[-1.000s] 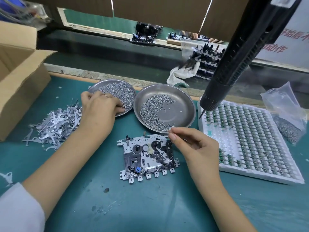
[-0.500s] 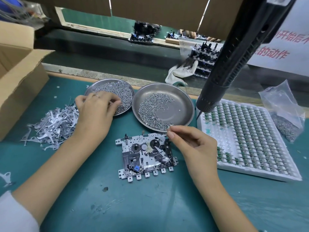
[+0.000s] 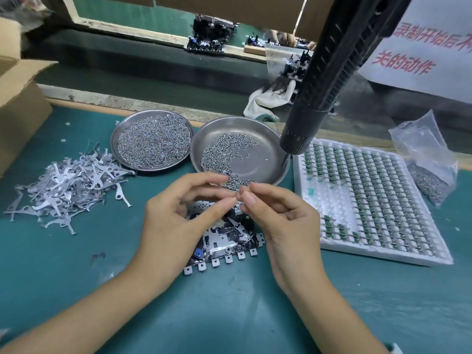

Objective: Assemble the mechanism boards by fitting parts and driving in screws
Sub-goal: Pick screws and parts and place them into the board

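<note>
While both hands pinch above board [image 3: 224, 241], sign [image 3: 419, 47] reads "关的动作".

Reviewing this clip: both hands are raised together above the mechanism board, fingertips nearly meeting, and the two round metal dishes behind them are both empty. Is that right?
Not quite. The dishes are not empty: the head view shows the left dish covered with small screws and the right dish partly filled with them. The rest holds: the left hand and right hand are raised together over the mechanism board, fingertips nearly meeting.

Teal-matted worktop [image 3: 255, 323] under even light; dark green conveyor belt [image 3: 153, 72] behind; white paper sign with red characters [image 3: 421, 47] upper right.
</note>
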